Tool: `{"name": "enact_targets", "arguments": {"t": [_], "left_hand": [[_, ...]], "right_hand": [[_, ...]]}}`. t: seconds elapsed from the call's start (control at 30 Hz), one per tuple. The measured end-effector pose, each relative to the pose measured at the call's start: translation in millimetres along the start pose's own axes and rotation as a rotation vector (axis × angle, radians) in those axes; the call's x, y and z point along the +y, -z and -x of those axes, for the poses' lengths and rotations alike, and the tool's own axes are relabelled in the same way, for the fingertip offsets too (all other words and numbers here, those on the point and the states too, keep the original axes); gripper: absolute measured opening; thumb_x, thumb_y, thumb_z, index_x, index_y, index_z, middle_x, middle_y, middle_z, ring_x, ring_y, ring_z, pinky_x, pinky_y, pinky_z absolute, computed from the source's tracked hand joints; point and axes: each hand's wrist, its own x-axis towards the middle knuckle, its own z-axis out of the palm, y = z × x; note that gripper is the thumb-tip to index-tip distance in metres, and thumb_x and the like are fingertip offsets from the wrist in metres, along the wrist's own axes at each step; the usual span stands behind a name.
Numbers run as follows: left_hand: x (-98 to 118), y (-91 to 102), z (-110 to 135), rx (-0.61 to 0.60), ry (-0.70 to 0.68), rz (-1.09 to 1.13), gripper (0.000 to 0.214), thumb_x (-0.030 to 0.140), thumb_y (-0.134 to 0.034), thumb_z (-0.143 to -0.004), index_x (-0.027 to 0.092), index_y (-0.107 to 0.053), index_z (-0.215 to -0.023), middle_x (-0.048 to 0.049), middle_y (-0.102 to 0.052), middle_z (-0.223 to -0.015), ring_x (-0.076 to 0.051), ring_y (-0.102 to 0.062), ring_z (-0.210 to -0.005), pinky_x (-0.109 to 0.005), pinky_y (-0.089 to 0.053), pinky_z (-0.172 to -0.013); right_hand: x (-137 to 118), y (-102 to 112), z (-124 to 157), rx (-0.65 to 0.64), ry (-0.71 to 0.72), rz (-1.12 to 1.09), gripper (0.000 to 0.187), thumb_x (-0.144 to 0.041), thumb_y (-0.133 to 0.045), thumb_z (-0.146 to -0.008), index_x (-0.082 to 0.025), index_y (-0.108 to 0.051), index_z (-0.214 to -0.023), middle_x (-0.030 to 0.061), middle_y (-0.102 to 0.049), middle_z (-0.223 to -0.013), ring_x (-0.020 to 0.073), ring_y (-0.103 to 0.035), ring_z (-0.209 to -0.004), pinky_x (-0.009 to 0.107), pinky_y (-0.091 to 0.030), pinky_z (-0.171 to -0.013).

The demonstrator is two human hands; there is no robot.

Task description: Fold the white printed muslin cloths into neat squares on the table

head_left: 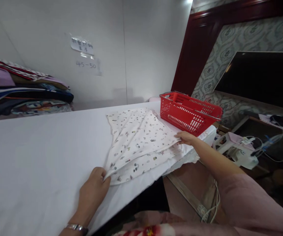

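Observation:
A white cloth with a small scattered print lies partly folded over itself on the white-covered table. My left hand pinches its near left corner between thumb and fingers, close to the table's front edge. At the cloth's right corner, my right hand grips the edge, just in front of the red basket. Between the two hands the upper layer is drawn taut along its near edge, with a lower layer showing beneath. Soft creases run across the upper layer.
The red plastic basket stands at the table's right end. A stack of folded clothes sits at the back left. Paper signs hang on the white wall. Beyond the table's right end are a pale stool and loose cables.

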Motion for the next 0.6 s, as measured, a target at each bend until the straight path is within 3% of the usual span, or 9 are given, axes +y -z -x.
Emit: {"name": "enact_targets", "arguments": {"t": [0.27, 0.43, 0.6], "left_hand": [[-7, -0.4, 1, -0.017, 0.038, 0.003, 0.017, 0.035, -0.037, -0.084, 0.021, -0.044, -0.077, -0.0012, -0.053, -0.077, -0.016, -0.051, -0.063, -0.026, -0.032, -0.055], [-6, -0.6, -1, -0.031, 0.053, -0.003, 0.018, 0.036, -0.038, -0.083, 0.021, -0.045, -0.076, -0.0011, -0.054, -0.076, -0.016, -0.052, -0.063, -0.026, -0.032, -0.054], [-8, -1.2, -1, -0.041, 0.035, -0.004, 0.018, 0.036, -0.037, -0.083, 0.021, -0.045, -0.076, -0.0008, -0.055, -0.080, -0.015, -0.052, -0.065, -0.026, -0.033, -0.056]], "right_hand": [[32, 0, 13, 0.013, -0.189, 0.222, 0.019, -0.025, -0.069, -0.070, -0.015, -0.053, -0.070, -0.0018, -0.057, -0.054, 0.0120, -0.055, -0.050, 0.025, -0.051, -0.053], [40, 1, 13, 0.086, -0.215, 0.474, 0.025, -0.036, -0.066, -0.074, -0.015, -0.055, -0.067, -0.0018, -0.051, -0.041, 0.0131, -0.051, -0.042, 0.023, -0.042, -0.045], [44, -2, 11, 0.157, -0.177, 0.693, 0.024, -0.038, -0.063, -0.078, -0.014, -0.060, -0.076, 0.0001, -0.054, -0.045, 0.0132, -0.051, -0.042, 0.022, -0.039, -0.046]]}}
